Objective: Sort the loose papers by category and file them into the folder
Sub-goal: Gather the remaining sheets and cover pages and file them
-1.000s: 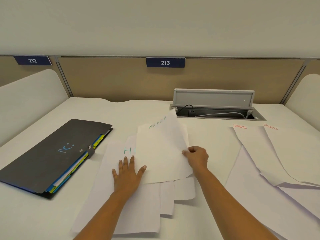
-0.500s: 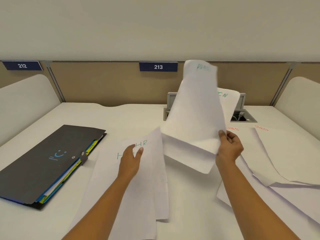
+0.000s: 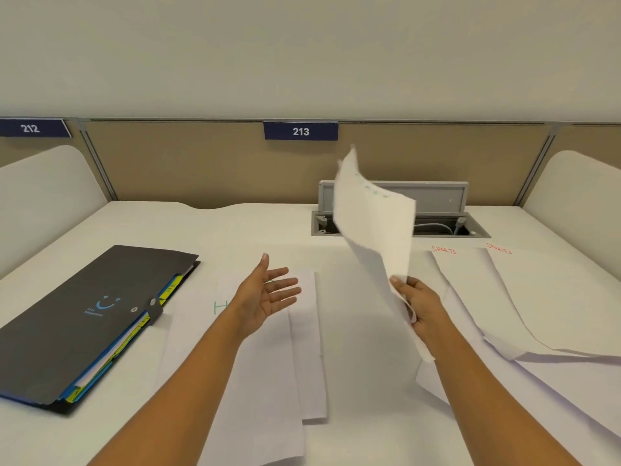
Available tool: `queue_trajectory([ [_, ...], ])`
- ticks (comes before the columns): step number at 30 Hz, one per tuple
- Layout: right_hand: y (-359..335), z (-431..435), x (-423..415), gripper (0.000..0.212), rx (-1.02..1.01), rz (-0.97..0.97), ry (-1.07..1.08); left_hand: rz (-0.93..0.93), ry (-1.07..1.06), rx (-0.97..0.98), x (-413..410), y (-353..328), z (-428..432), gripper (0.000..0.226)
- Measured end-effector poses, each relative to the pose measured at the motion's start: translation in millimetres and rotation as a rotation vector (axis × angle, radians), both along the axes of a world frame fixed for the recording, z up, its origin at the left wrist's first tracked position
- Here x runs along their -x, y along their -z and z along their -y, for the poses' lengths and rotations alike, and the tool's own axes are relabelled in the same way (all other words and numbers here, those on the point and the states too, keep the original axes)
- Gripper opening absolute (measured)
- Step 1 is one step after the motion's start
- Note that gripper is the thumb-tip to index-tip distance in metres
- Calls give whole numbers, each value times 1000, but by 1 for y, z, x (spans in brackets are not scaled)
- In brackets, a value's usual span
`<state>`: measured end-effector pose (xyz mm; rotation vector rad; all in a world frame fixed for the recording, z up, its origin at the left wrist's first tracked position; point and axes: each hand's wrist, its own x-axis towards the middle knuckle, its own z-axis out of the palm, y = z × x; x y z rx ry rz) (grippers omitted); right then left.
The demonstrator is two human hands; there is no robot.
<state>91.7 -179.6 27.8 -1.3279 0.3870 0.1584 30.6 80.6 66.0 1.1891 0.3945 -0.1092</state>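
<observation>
Our right hand point(image 3: 420, 307) pinches some sheets point(image 3: 373, 230) by their low edge. It holds them up in the air, bent and tilted, above the middle of the bench point(image 3: 235, 230). There is faint green writing near the top, too blurry to read.

Our left hand point(image 3: 265, 294) is spread wide, palm turned up and inward, and holds nothing. It hangs over a pile point(image 3: 268, 364) of paper that lies flat on the bench. A green H shows on that pile.

The dark folder point(image 3: 90, 317) lies closed just beside the pile, on its left. Blue and yellow tabs poke out of its side.

On the right lie the sports papers point(image 3: 537, 304), with SPORTS in red at the top. Behind the lifted sheets is a grey box point(image 3: 437, 210) with its lid up and a cable inside. A blue sign point(image 3: 300, 131) on the back wall says 213.
</observation>
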Motion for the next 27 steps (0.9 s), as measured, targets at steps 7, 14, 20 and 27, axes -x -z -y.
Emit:
queue_trajectory([
  [7, 6, -17, 12, 10, 105, 155, -147, 66, 70, 115, 3, -6, -4, 52],
  [14, 15, -19, 6, 3, 161, 162, -140, 86, -140, 6, 9, 3, -6, 23],
  [20, 19, 2, 6, 7, 119, 97, -129, 122, -219, 33, 10, 4, -17, 20],
  [27, 18, 3, 17, 8, 65, 45, -211, 139, -296, 62, 10, 2, -24, 22],
])
